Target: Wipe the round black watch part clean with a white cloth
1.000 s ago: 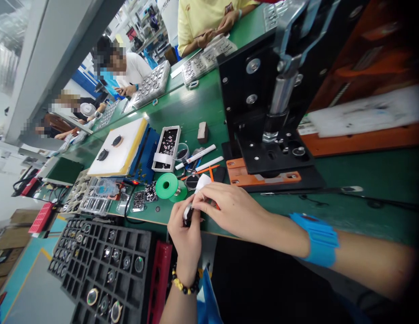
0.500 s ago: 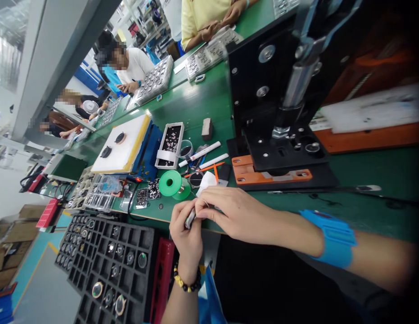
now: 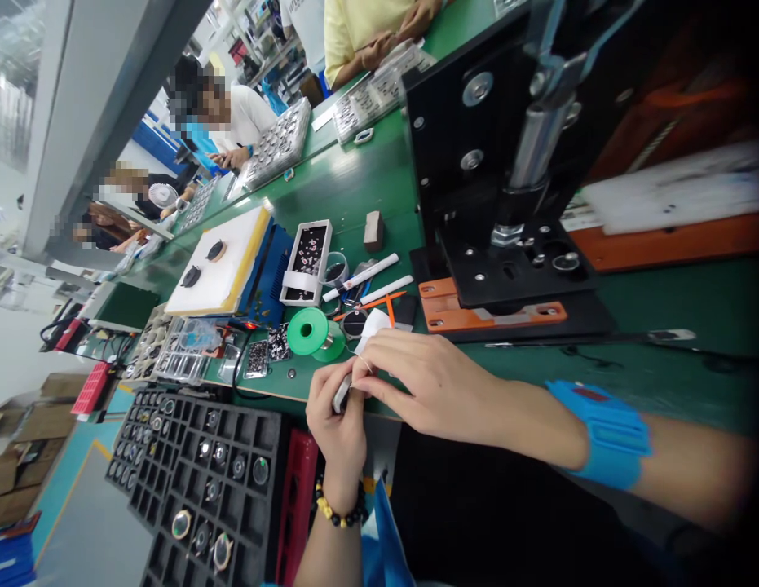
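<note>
Between the thumb and fingers of my left hand (image 3: 337, 416) is a small metallic watch case (image 3: 341, 395), tilted, partly hidden by the fingers. My right hand (image 3: 409, 375) touches the left one at the case, thumb and index finger pinched. A thin wire (image 3: 362, 359) shows at those fingertips; the exact contact is too small to tell. A green spool (image 3: 308, 330) stands just beyond my hands, beside a white piece of paper (image 3: 372, 328). A blue band is on my right wrist, a beaded bracelet on my left.
A black press (image 3: 514, 244) stands at the right. At lower left are black compartment trays (image 3: 232, 514) with watch parts. A blue device (image 3: 272, 273) with a white top, a parts box (image 3: 323, 269) and white pens lie beyond my hands. Co-workers sit across the green table (image 3: 379, 183).
The view has shifted slightly. Both hands keep nearly the same pose around the watch case, and the wire at the right fingertips shows at a slightly different angle.
</note>
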The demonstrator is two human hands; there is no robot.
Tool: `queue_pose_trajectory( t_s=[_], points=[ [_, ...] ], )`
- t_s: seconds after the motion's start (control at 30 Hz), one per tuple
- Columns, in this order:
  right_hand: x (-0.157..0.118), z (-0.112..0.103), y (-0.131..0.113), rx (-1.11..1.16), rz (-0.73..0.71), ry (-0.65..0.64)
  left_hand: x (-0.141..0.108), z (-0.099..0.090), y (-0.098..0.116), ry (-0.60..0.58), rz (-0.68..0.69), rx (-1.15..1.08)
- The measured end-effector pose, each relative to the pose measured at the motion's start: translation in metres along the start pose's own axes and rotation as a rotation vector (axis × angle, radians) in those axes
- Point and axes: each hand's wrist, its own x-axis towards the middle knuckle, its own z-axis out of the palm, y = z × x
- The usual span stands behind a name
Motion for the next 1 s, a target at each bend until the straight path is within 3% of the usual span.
queue_pose_trajectory(
  t_s=[0.37,0.77,1.0],
  points=[
    [0.0002,-0.0023,-0.0014,-0.073,-0.064,0.026,-0.0004,-0.0001,0.0028,-0.01,-0.025,-0.009],
    [0.0025,-0.0039,-0.0041,-0.345,-0.263,0.095,-0.0004,0.0004,0.0014,-0.02,-0.02,0.03],
    [0.0008,-0.0064,0.0001,-0.524,-0.318,-0.03,0.0011,0.0024,0.0009,-0.041,-0.03,0.067]
  ],
)
